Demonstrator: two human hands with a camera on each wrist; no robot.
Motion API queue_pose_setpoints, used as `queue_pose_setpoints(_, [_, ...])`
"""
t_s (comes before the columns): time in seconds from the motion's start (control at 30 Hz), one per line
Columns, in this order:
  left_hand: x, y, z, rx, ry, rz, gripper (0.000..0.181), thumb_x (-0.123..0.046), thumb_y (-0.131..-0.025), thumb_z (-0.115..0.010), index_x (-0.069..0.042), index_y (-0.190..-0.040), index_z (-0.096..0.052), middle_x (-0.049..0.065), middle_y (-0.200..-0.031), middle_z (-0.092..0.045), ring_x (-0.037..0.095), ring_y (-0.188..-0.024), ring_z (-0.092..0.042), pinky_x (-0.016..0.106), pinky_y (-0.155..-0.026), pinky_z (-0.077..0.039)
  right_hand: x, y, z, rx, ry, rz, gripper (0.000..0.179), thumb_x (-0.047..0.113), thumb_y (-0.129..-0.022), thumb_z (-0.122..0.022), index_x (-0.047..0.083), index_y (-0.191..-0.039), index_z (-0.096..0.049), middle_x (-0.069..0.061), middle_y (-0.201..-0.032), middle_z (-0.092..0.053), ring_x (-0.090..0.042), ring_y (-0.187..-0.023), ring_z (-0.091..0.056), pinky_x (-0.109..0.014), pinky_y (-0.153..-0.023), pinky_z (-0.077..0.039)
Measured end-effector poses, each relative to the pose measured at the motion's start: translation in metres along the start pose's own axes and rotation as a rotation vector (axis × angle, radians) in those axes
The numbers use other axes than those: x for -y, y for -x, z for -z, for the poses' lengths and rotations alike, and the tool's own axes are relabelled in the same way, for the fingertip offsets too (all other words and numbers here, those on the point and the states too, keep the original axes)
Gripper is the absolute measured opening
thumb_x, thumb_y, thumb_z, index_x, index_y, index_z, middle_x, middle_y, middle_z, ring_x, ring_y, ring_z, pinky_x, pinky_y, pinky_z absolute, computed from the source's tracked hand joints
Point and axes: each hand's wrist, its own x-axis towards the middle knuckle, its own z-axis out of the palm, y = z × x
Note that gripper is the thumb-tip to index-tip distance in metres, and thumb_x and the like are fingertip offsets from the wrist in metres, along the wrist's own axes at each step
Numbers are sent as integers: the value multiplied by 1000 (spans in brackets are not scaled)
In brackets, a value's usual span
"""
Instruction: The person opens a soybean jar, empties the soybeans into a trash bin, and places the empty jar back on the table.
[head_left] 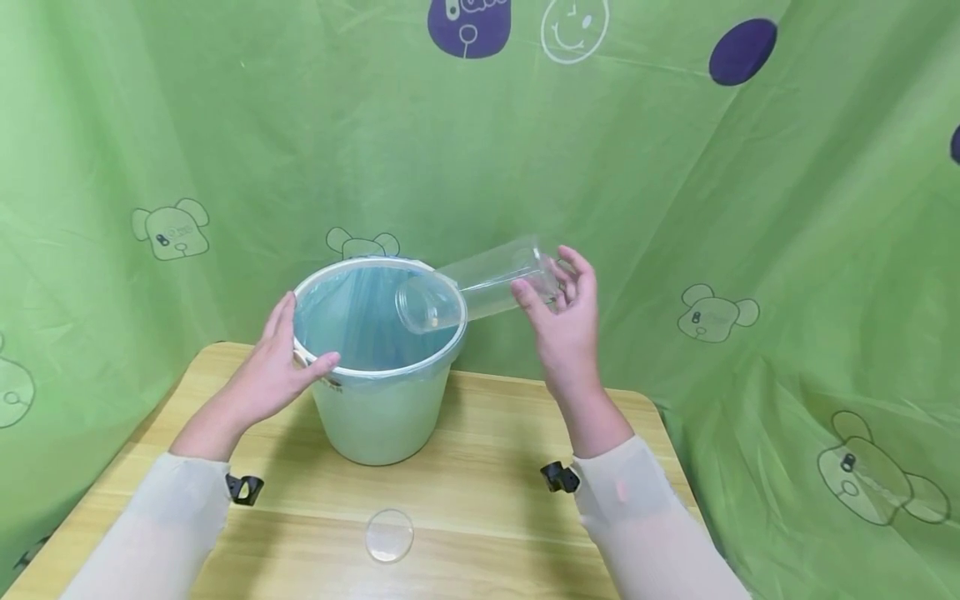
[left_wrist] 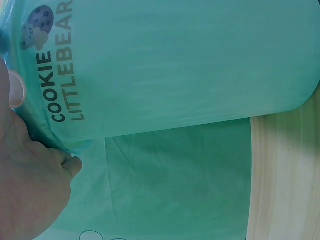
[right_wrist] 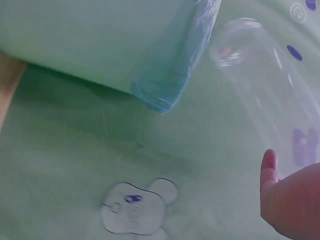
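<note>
A pale green trash bin (head_left: 378, 417) lined with a bluish plastic bag (head_left: 348, 321) stands upright on the table. My left hand (head_left: 273, 362) holds its rim at the left, the thumb lying over the front edge; in the left wrist view part of that hand (left_wrist: 32, 187) shows beside the rim and the printed bin wall. My right hand (head_left: 566, 317) grips a clear plastic jar (head_left: 495, 279) near its far end, thumb on the near side. The jar is tilted, its round mouth low over the bin's opening. I see no contents in it.
A clear round lid (head_left: 389, 536) lies on the wooden table (head_left: 480, 492) in front of the bin. Green cloth (head_left: 630, 167) with printed bear heads hangs behind and around the table. Dark clips (head_left: 558, 477) sit at both wrists.
</note>
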Motion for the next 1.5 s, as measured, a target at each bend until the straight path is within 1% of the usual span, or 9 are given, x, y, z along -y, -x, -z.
queue_pose_setpoints(0.17, [0,1,-2,2,1,-1,128,-72,-98,-65,-12,-171,23,10,-182,22,61,-162,-18,80,-127,-24,-21,-3,2,-57,-189,-114,71,30,-100,-79,18,-157,-38,-12,-145,-61,-24,-127,-67,-35,-112,-61])
queue_pose_setpoints(0.4, [1,0,-2,0,-2,-4,128,-70,-99,-65,-13,-171,23,10,-182,22,61,-162,-18,80,-126,-25,-32,6,-7,69,248,35,87,18,-92,-88,21,-162,-36,-10,-161,-47,-29,-143,-54,-45,-121,-55])
queue_pose_setpoints(0.63, [2,-2,-1,-7,-4,-3,128,-72,-98,-65,-14,-171,23,9,-182,22,60,-162,-19,81,-126,-25,-18,11,-17,146,396,262,97,7,-83,-94,21,-162,-40,-6,-161,-52,-28,-140,-56,-45,-116,-58])
queue_pose_setpoints(0.77, [3,-3,-1,-6,-7,-2,128,-72,-98,-65,-14,-171,23,8,-182,22,60,-162,-20,80,-126,-26,-10,7,-13,99,162,179,90,6,-89,-89,17,-162,-38,-4,-156,-53,-25,-137,-57,-37,-116,-58])
queue_pose_setpoints(1.03, [4,-2,0,-4,5,4,128,-72,-98,-65,-14,-171,23,9,-182,22,59,-163,-17,80,-127,-23,-10,-4,0,-13,-569,-299,60,37,-101,-76,21,-150,-45,-11,-148,-50,-28,-134,-57,-33,-115,-58])
queue_pose_setpoints(1.13, [5,-1,-1,0,11,7,128,-72,-98,-66,-14,-171,23,9,-182,22,59,-164,-16,80,-128,-23,-17,-2,2,29,-446,-303,66,27,-103,-76,21,-157,-39,-10,-152,-49,-28,-136,-57,-34,-119,-56])
queue_pose_setpoints(1.33, [4,0,0,4,17,3,129,-71,-98,-66,-14,-171,23,9,-182,23,60,-163,-17,80,-127,-24,-18,7,3,121,131,-97,88,13,-96,-82,27,-167,-33,-9,-163,-43,-26,-142,-53,-42,-123,-53])
queue_pose_setpoints(1.43, [4,1,1,-2,17,0,129,-70,-98,-67,-14,-171,23,9,-182,23,61,-162,-18,81,-125,-25,-8,8,5,140,181,-38,89,16,-95,-83,31,-168,-34,-11,-164,-42,-28,-142,-52,-45,-123,-52])
queue_pose_setpoints(1.5, [4,1,3,-5,19,-1,128,-69,-98,-67,-14,-171,23,9,-182,23,61,-162,-18,81,-125,-25,2,7,7,150,68,-46,86,14,-98,-80,30,-168,-33,-10,-160,-43,-26,-142,-53,-40,-122,-53])
